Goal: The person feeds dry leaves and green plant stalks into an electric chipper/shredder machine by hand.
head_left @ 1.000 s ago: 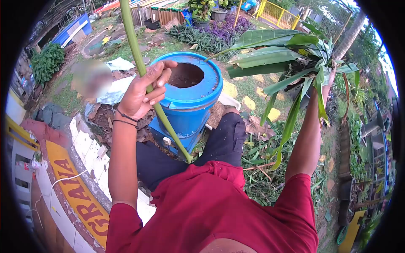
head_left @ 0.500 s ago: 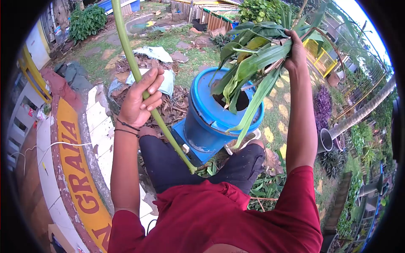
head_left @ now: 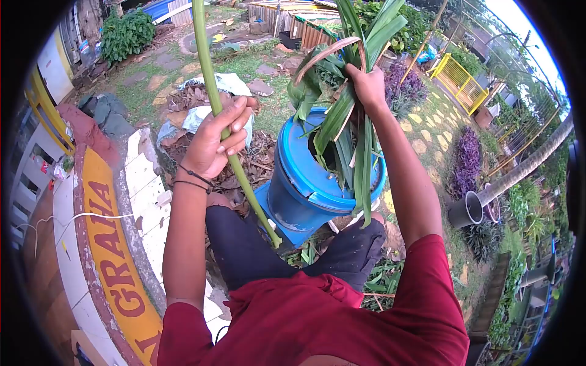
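Observation:
My left hand (head_left: 221, 137) is closed round a long green stalk (head_left: 210, 73), which slants from the top of the view down to near my knees. In my right hand (head_left: 366, 88) is a bunch of long green leaves (head_left: 336, 119), some of them brown. The leaves hang over a blue barrel (head_left: 293, 189) with a round hole in its lid. Some tips reach the hole and others droop past the lid's near rim. How far any leaves go inside is hidden.
Dry leaves (head_left: 253, 160) and pale sacks (head_left: 201, 117) lie left of the barrel. Cut green leaves (head_left: 387, 280) are on the ground by my right leg. A yellow lettered curb (head_left: 116, 256) runs along the left. A grey pot (head_left: 467, 209) and purple plants (head_left: 469, 158) stand at the right.
My right hand has moved left with the leaf bunch, bringing it over the barrel's hole. The leaves now hang more upright. My left hand and the stalk have shifted slightly right.

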`<state>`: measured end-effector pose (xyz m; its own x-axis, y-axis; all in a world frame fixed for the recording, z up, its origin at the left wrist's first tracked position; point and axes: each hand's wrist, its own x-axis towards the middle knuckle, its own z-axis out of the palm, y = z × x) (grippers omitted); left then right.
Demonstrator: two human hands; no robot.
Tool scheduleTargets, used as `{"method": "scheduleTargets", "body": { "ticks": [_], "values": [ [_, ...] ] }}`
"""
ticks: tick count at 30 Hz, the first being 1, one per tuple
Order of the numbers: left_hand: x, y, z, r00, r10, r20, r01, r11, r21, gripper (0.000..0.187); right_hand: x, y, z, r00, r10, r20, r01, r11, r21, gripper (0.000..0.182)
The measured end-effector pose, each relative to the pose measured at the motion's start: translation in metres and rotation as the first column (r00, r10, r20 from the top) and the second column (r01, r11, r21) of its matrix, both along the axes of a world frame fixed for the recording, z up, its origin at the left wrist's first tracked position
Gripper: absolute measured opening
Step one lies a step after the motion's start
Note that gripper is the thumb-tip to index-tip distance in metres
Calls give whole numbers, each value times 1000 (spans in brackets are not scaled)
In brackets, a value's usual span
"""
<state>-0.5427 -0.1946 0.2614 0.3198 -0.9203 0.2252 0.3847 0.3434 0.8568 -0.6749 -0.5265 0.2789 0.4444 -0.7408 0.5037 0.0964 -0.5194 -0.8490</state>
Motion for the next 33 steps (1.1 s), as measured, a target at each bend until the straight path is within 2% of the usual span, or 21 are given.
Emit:
{"method": "scheduleTargets", "body": {
  "ticks": [5,8,9,11,12,15,16,19,23,25,27,29,30,31,33],
  "values": [
    [31,-10,5,994,105,-4,-105,993,55,29,21,24,-4,980,71,188,-54,994,-94,28],
    [33,-18,-2,994,107,27,-109,988,110,30,32,28,10,921,140,364,-100,987,-125,24],
    [30,-20,-3,994,98,40,-102,986,133,31,36,30,14,881,113,460,-114,993,-25,25],
    [24,-21,-4,993,104,54,-111,986,128,31,43,30,14,788,118,604,-167,986,25,25],
    [19,-21,-3,990,130,58,-137,981,137,31,44,29,6,814,87,575,-123,992,23,25],
    [24,-16,-3,985,163,49,-168,980,109,30,23,50,-5,850,143,507,-112,989,-92,30],
    [24,-14,-7,988,151,22,-153,984,94,29,11,59,-5,861,105,498,-68,993,-92,23],
    [35,-12,-16,988,151,-41,-147,986,80,28,-25,66,-14,900,20,435,3,999,-53,19],
    [32,-22,-18,991,131,-33,-127,988,87,28,-67,67,-47,956,-64,286,86,994,-65,23],
    [23,-26,-15,992,122,-13,-120,988,99,29,-88,60,-69,980,-115,162,121,992,-27,26],
    [19,-29,-14,996,89,-4,-89,992,92,29,-97,66,-82,977,-181,115,178,983,35,28],
    [17,-34,-16,997,74,-9,-73,993,90,30,-108,68,-89,980,-159,-116,161,987,8,33],
    [16,-37,-17,998,67,0,-66,994,92,31,-104,52,-102,995,-32,-96,26,998,-57,36],
    [15,-39,-16,998,60,12,-61,994,93,31,-101,37,-114,991,99,-95,-102,994,-33,34],
    [12,-42,-13,997,70,17,-72,991,110,32,-97,52,-101,982,134,-137,-134,991,5,29]
  ]
}}
